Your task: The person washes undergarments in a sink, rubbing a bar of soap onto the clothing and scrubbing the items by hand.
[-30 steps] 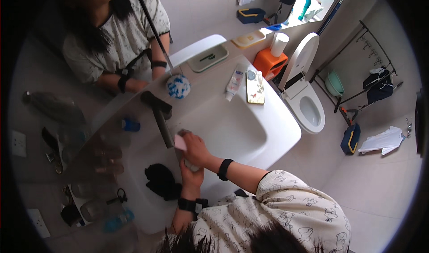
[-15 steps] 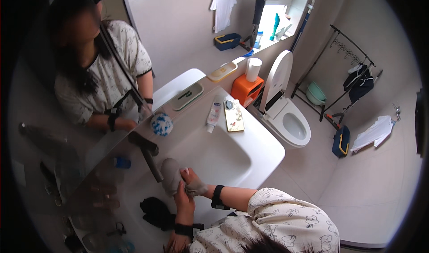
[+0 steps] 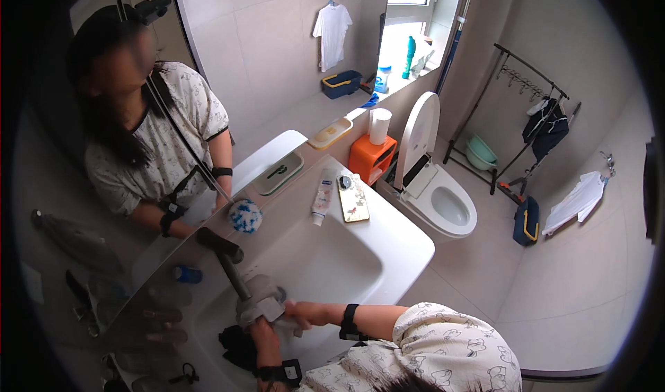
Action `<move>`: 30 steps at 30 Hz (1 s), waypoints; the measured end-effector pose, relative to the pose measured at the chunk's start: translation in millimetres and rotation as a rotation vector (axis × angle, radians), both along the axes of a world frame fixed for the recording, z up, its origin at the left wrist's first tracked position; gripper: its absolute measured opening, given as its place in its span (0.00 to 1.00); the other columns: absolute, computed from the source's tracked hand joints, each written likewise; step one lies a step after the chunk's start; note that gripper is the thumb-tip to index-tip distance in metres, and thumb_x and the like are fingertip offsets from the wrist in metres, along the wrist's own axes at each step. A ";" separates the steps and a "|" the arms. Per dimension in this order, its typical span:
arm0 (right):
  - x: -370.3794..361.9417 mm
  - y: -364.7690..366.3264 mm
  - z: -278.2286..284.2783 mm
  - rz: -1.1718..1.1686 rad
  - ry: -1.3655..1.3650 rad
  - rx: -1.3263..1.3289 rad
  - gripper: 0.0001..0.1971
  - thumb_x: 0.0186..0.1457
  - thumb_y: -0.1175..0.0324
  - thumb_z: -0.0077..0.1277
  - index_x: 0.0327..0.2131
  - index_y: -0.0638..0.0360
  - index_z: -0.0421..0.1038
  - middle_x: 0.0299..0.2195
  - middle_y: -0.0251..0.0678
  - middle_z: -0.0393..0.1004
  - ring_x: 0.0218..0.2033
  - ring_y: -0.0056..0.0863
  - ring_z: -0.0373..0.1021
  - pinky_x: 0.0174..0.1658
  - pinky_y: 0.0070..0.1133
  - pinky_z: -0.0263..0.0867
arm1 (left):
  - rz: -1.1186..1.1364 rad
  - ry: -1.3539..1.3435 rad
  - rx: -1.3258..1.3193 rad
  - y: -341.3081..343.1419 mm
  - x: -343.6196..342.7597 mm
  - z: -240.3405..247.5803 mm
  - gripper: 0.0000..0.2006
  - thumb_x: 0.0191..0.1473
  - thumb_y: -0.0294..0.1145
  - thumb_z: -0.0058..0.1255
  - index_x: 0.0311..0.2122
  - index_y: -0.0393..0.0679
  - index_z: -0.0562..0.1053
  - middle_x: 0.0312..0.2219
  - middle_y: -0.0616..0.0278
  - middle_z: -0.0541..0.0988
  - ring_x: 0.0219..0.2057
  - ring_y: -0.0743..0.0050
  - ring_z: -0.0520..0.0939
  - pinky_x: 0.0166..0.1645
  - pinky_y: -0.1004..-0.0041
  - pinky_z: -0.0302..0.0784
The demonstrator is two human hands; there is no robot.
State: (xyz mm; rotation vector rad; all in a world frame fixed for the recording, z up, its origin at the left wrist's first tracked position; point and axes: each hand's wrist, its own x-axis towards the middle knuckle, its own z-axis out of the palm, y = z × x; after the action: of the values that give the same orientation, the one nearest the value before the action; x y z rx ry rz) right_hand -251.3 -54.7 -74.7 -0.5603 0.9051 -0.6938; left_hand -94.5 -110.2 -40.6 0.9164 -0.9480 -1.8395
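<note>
Head: faucet (image 3: 234, 275) partly hides left hand's (image 3: 263, 336) grey cloth (image 3: 261, 291).

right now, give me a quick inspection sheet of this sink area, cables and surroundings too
surface: white sink, smooth rim
things in hand: grey cloth at the end of the dark faucet
clutter: black cloth in the basin; tube and phone side by side on the rim
hands: left hand grips the grey cloth; right hand is at its side, grip unclear
cables: nothing seen
surroundings: toilet, lid up; orange stand; white shirt hanging by the wall
</note>
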 end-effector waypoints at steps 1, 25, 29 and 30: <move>0.0 -0.8 -23.5 -0.227 -0.118 0.050 0.25 0.54 0.47 0.34 0.38 0.61 0.65 0.27 0.32 0.67 0.27 0.18 0.62 0.31 0.16 0.60 | 0.079 -0.155 -0.042 3.2 -4.1 12.9 0.14 0.51 0.32 0.42 0.43 0.39 0.66 0.41 0.59 0.71 0.44 0.66 0.71 0.49 0.70 0.63; 66.4 -16.8 45.2 -0.561 1.099 -0.879 0.20 0.47 0.64 0.45 0.44 0.63 0.59 0.42 0.51 0.64 0.47 0.45 0.60 0.50 0.32 0.55 | -0.080 0.440 0.295 31.4 -33.4 -8.4 0.21 0.53 0.39 0.41 0.49 0.39 0.59 0.45 0.59 0.67 0.45 0.67 0.69 0.52 0.69 0.62; 14.3 -46.3 71.5 -0.477 0.829 -0.233 0.17 0.45 0.65 0.47 0.40 0.63 0.62 0.40 0.52 0.64 0.43 0.50 0.61 0.46 0.34 0.58 | 0.127 0.428 0.459 41.8 -35.5 -10.8 0.17 0.52 0.35 0.40 0.47 0.41 0.61 0.42 0.62 0.69 0.42 0.69 0.71 0.48 0.69 0.65; 24.9 -37.9 67.5 -0.470 0.819 -0.235 0.17 0.45 0.65 0.47 0.40 0.63 0.62 0.40 0.52 0.64 0.43 0.50 0.61 0.46 0.34 0.58 | 0.137 0.421 0.455 38.5 -25.6 -17.6 0.17 0.52 0.35 0.40 0.47 0.41 0.61 0.42 0.62 0.69 0.42 0.69 0.71 0.48 0.69 0.65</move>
State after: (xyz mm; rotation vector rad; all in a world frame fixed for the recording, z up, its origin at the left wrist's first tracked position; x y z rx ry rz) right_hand -226.4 -92.6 -7.3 -0.8795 1.7682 -1.0244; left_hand -120.1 -71.7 -58.2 0.7827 -0.2050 -2.0542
